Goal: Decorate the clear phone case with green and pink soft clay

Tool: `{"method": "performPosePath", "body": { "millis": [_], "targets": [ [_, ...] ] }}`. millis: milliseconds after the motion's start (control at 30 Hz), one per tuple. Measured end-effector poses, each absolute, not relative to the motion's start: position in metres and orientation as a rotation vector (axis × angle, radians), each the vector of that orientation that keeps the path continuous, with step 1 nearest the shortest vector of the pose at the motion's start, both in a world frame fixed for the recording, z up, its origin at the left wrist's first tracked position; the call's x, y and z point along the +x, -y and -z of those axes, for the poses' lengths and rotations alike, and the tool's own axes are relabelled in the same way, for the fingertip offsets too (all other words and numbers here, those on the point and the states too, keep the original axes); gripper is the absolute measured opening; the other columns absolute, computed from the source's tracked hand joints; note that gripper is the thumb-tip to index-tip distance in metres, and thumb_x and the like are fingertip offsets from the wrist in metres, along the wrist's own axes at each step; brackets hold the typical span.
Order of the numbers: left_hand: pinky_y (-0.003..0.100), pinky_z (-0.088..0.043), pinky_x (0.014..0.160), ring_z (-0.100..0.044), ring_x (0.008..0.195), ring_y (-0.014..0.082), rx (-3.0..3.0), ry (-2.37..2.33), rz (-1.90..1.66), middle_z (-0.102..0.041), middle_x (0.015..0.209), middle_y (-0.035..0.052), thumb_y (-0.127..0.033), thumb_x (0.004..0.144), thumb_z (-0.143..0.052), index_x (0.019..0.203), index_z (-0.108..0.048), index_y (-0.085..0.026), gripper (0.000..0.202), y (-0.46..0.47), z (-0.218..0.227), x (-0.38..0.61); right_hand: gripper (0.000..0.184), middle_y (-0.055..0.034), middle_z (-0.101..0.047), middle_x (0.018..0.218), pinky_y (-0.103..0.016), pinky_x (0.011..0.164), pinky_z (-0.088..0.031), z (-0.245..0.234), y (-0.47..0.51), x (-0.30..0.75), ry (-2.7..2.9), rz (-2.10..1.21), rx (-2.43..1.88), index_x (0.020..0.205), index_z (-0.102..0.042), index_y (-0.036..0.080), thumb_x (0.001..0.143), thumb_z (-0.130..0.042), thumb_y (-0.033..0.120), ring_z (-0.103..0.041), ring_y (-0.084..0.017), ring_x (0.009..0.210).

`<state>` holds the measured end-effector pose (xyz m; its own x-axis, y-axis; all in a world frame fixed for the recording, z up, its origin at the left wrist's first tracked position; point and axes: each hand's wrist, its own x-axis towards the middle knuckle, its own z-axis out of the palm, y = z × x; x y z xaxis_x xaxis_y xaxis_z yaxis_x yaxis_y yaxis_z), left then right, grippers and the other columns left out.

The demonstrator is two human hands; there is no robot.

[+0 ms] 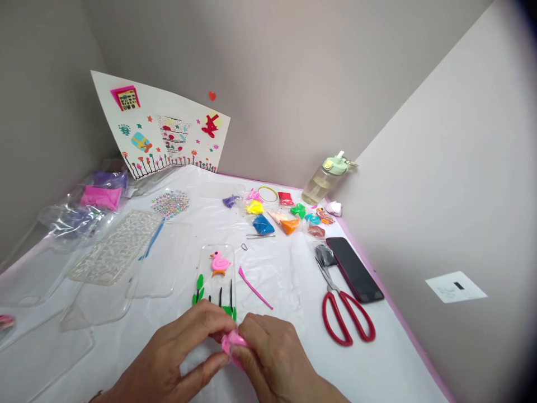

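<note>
Near the front edge, a lump of pink modelling clay (233,340) is pinched between both hands; some shiny clear wrapping seems to be around it. My left hand (176,350) grips its left side with thumb and fingertips. Around its right side, my right hand (274,355) has its fingers curled and its thumb pressed on top. Just beyond lies a clear phone case (229,263) decorated with a pink duck (220,263), green leaves (199,288) and dark upright strips; its lower end is hidden by my hands. A pink plastic tool (255,288) lies right of the case.
Red-handled scissors (339,313) and a phone (356,268) lie at the right. Behind are several coloured clay packets (263,224), tweezers (260,236) and a bottle (325,179). Leftward are other clear cases (119,246), a blue tool (151,239) and rhinestones (170,204). A decorated board (146,126) leans on the wall.
</note>
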<state>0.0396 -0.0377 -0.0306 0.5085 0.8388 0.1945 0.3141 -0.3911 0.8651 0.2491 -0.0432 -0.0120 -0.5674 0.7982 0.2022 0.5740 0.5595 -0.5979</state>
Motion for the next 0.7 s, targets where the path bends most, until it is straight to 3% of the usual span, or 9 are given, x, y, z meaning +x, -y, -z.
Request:
{"method": "performPosePath", "body": {
  "millis": [167, 267, 400, 533, 700],
  "targets": [
    [0.022, -0.053, 0.085, -0.065, 0.094, 0.0171, 1.979, -0.978, -0.716, -0.067, 0.100, -0.0009, -0.022, 0.095, -0.055, 0.103, -0.058, -0.028, 0.011, 0.037, 0.029, 0.043, 0.006, 0.0004, -0.058, 0.082, -0.028, 0.068, -0.044, 0.006, 0.047, 0.248, 2.455, -0.796, -1.252, 0.096, -0.050, 0.023, 0.097, -0.046, 0.019, -0.054, -0.016, 0.067],
    [0.021, -0.052, 0.079, -0.064, 0.087, 0.0159, 1.986, -1.006, -0.683, -0.065, 0.094, -0.0019, -0.018, 0.091, -0.056, 0.096, -0.057, -0.027, 0.010, 0.039, 0.028, 0.045, 0.016, 0.0007, -0.055, 0.081, -0.030, 0.067, -0.045, 0.010, 0.047, 0.248, 2.447, -0.843, -1.254, 0.095, -0.046, 0.023, 0.084, -0.049, 0.012, -0.054, -0.017, 0.067],
    [0.021, -0.049, 0.067, -0.061, 0.072, 0.0140, 1.994, -1.058, -0.667, -0.060, 0.080, -0.0043, -0.012, 0.082, -0.058, 0.082, -0.053, -0.025, 0.014, 0.038, 0.028, 0.045, 0.013, 0.0015, -0.054, 0.082, -0.028, 0.064, -0.042, 0.012, 0.047, 0.250, 2.376, -0.888, -1.241, 0.093, -0.042, 0.024, 0.086, -0.048, 0.016, -0.052, -0.016, 0.067],
    [0.020, -0.050, 0.072, -0.063, 0.078, 0.0140, 1.869, -1.037, -0.630, -0.064, 0.085, -0.0042, -0.022, 0.091, -0.058, 0.088, -0.060, -0.027, 0.006, 0.034, 0.022, 0.041, 0.011, 0.0019, -0.053, 0.083, -0.027, 0.065, -0.040, 0.003, 0.046, 0.255, 2.342, -0.975, -1.306, 0.093, -0.042, 0.024, 0.089, -0.047, 0.016, -0.051, -0.015, 0.069],
    [0.021, -0.050, 0.087, -0.065, 0.098, 0.0165, 1.891, -0.959, -0.641, -0.068, 0.104, -0.0016, -0.027, 0.098, -0.054, 0.108, -0.064, -0.032, 0.016, 0.033, 0.020, 0.037, 0.011, 0.0035, -0.052, 0.080, -0.025, 0.061, -0.036, -0.001, 0.044, 0.256, 2.251, -1.078, -1.310, 0.094, -0.043, 0.025, 0.089, -0.048, 0.016, -0.048, -0.013, 0.067]
  ]
}}
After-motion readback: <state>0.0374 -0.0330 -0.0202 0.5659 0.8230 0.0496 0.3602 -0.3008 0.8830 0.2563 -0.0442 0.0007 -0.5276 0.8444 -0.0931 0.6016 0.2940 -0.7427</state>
